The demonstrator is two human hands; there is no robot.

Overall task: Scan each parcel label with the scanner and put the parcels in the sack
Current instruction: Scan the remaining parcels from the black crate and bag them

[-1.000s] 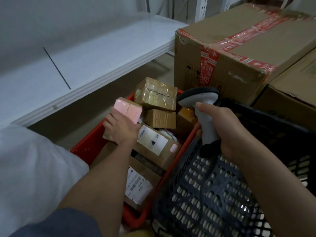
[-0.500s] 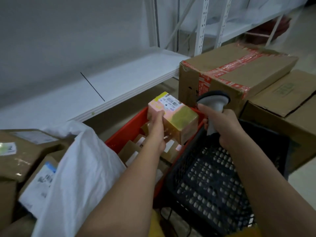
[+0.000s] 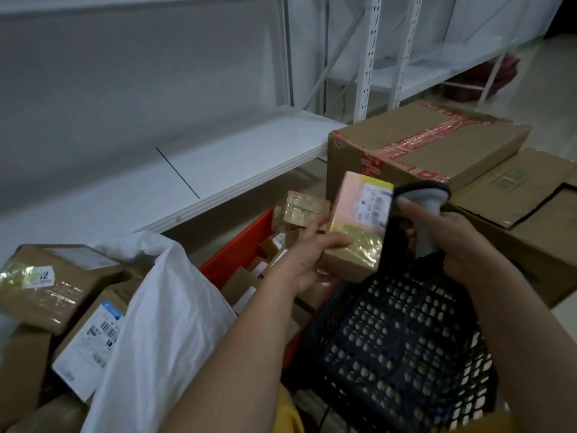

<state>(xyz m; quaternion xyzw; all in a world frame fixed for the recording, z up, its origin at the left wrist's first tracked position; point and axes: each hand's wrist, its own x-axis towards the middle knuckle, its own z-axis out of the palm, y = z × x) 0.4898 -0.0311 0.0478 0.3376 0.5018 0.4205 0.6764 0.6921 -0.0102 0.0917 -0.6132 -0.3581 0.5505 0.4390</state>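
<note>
Red crate (image 3: pixel 240 251) packed with taped parcels (image 3: pixel 301 207), left hand (image 3: pixel 301 260) gripping pink parcel (image 3: pixel 359 226), right hand (image 3: pixel 462 248) clasping scanner (image 3: pixel 427 210), white sack (image 3: pixel 168 310) at crate's left edge

Glossy taped cardboard parcel (image 3: pixel 356 242), matt plastic scanner (image 3: pixel 426 210), perforated plastic basket (image 3: pixel 399 345).

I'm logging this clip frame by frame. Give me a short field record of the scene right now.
left hand: holds small parcel, label up
right hand: grips scanner, head beside the label
sack: white, open, at left
red bin: more parcels inside
black basket: under right forearm
stage: scanning, parcel not yet sacked
</note>
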